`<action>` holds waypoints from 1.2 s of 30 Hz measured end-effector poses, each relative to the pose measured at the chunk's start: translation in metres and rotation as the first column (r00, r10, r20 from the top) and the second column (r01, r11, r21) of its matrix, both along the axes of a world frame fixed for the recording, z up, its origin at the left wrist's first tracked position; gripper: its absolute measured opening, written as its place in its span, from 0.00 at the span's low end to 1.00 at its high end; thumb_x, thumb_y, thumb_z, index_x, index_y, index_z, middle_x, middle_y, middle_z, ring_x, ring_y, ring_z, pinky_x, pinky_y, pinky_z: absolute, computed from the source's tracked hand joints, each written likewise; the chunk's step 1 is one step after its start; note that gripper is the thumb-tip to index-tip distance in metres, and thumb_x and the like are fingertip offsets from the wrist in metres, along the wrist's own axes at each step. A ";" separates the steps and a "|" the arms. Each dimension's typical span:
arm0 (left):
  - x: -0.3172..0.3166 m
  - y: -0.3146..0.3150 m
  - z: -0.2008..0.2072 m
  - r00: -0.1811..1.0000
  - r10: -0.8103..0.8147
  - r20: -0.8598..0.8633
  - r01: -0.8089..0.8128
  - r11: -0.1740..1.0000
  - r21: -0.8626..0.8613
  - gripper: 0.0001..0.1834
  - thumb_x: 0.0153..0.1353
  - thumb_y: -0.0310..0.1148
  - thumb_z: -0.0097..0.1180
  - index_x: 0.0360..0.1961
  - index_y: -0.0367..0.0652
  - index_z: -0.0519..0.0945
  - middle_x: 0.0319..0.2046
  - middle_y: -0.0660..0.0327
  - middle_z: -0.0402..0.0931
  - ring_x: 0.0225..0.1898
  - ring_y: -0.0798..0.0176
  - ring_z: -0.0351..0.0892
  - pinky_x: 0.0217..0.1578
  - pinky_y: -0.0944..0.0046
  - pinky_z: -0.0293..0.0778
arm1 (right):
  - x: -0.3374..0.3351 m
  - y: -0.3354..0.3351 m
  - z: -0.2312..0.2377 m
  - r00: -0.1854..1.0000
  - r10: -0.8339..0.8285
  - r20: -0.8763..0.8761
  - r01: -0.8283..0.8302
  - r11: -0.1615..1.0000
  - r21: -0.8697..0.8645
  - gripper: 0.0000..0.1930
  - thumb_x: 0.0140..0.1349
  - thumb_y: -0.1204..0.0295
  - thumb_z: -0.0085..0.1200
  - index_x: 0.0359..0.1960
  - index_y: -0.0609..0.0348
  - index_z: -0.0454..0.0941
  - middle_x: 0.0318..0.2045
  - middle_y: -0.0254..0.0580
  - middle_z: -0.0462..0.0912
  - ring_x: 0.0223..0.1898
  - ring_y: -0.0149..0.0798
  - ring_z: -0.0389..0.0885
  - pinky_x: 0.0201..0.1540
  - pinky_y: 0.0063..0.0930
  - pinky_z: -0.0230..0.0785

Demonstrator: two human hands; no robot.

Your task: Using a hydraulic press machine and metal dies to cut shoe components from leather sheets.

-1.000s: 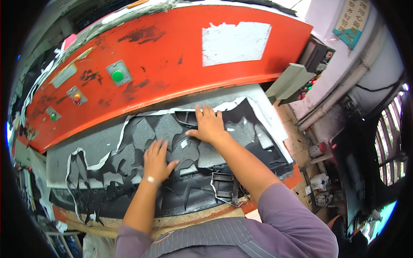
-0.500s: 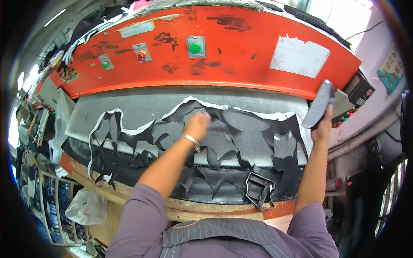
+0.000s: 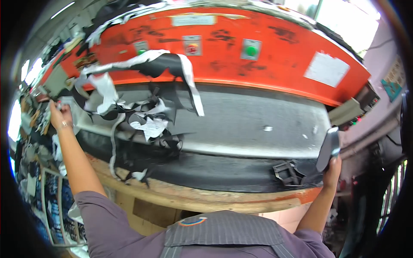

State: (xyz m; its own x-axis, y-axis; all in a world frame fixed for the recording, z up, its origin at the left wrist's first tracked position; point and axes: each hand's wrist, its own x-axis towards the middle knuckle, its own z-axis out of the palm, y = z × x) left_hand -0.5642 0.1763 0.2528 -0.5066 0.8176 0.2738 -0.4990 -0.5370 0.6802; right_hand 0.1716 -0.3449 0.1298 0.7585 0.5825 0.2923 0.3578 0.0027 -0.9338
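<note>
1. Left hand (image 3: pixel 60 115): fingers curled, blurred; I cannot tell whether they grip anything.
2. Black-and-white scrap (image 3: pixel 150 127): just beside it, blurred, hiding the left part of the grey bed (image 3: pixel 241 120).
3. Label strip (image 3: pixel 193 20) on the orange panel (image 3: pixel 284 60): illegible.
4. Dark metal frame (image 3: pixel 294 173): before the bed.
5. Right hand (image 3: pixel 333 171): closed around a grey-black block's (image 3: pixel 328 148) lower end.

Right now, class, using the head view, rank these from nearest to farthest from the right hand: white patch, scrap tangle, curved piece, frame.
1. Curved piece: held in the right hand.
2. Frame: just left of the hand.
3. White patch: farther back, on the red panel.
4. Scrap tangle: far across, on the left.
</note>
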 end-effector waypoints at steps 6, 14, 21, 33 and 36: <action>-0.095 -0.065 -0.151 -0.627 -0.231 -0.744 -0.355 0.935 0.009 0.15 0.59 0.40 0.50 0.30 0.40 0.82 0.27 0.47 0.78 0.34 0.49 0.77 0.37 0.53 0.70 | -0.197 0.096 -0.019 0.726 0.686 -0.041 -0.626 0.635 -0.452 0.35 0.44 0.55 0.68 0.52 0.63 0.74 0.48 0.51 0.77 0.51 0.47 0.75 0.55 0.36 0.65; 0.122 -0.173 -0.183 -0.262 -0.793 -0.550 -0.427 0.607 -0.671 0.63 0.37 0.72 0.60 0.69 0.46 0.53 0.68 0.33 0.35 0.69 0.27 0.34 0.64 0.31 0.36 | -0.280 0.179 -0.027 0.099 0.989 -0.106 -0.443 -0.051 -0.895 0.44 0.49 0.38 0.56 0.58 0.62 0.69 0.52 0.57 0.74 0.54 0.57 0.71 0.57 0.44 0.63; 0.174 -0.221 -0.224 -0.465 -0.446 -0.765 -0.178 0.893 -0.413 0.19 0.50 0.35 0.60 0.44 0.44 0.73 0.42 0.48 0.74 0.44 0.41 0.76 0.40 0.46 0.73 | -0.244 0.396 0.081 0.253 0.796 0.549 -0.644 0.562 -0.519 0.21 0.54 0.59 0.62 0.42 0.63 0.79 0.41 0.52 0.82 0.42 0.49 0.81 0.46 0.38 0.71; -0.063 -0.124 -0.170 0.839 -0.136 -0.527 -0.244 0.771 -0.588 0.20 0.50 0.27 0.62 0.45 0.36 0.73 0.28 0.60 0.77 0.25 0.71 0.75 0.24 0.68 0.70 | -0.215 0.519 0.093 0.795 0.497 0.347 -0.475 0.867 -0.153 0.22 0.63 0.57 0.54 0.21 0.65 0.77 0.15 0.41 0.77 0.12 0.31 0.74 0.13 0.25 0.68; -0.131 -0.095 -0.204 0.829 -0.204 -0.521 -0.166 0.800 -0.577 0.21 0.51 0.28 0.63 0.45 0.35 0.72 0.31 0.60 0.77 0.28 0.69 0.76 0.26 0.66 0.72 | -0.223 0.531 0.093 0.858 0.385 0.341 -0.350 0.923 -0.163 0.21 0.64 0.56 0.53 0.23 0.64 0.75 0.16 0.39 0.76 0.15 0.30 0.75 0.16 0.22 0.68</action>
State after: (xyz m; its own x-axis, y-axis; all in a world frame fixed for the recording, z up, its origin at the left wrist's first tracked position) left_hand -0.6948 0.0818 0.0484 -0.4089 0.9119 -0.0352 0.0391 0.0560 0.9977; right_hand -0.0515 0.1860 0.2226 0.3366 0.8354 0.4345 0.6582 0.1213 -0.7430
